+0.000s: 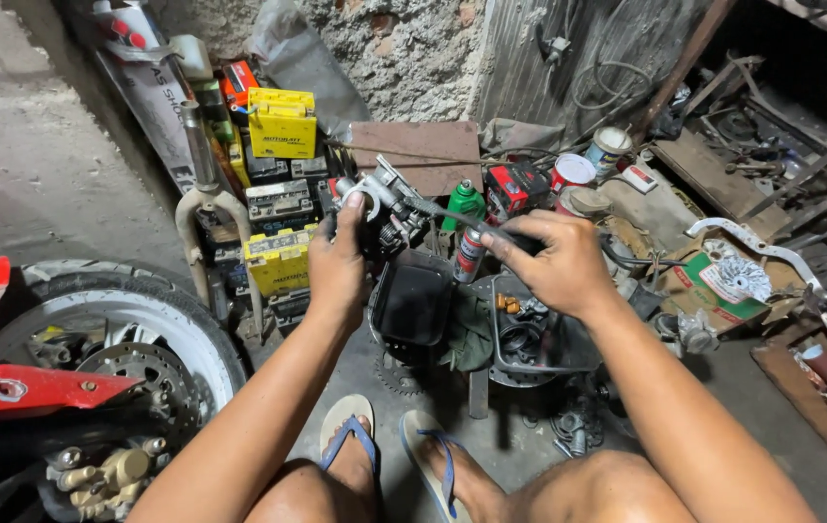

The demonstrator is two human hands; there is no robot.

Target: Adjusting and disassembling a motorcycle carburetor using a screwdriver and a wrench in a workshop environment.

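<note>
My left hand (338,263) grips a small metal engine part, a carburetor-like body (386,205), held up at chest height. My right hand (551,260) is closed around a dark-handled tool (447,214) whose shaft points left into the metal part. Both hands hover above a black plastic tray (411,302) and a grey tray of small parts (535,339) on the floor. My feet in blue-strapped sandals (394,455) rest below.
A motorcycle front wheel (127,334) with a red fender stands at the left. Stacked yellow and black batteries (280,189) lean against the rough wall. Spray cans (466,228), tins, boxes and scrap metal crowd the right side.
</note>
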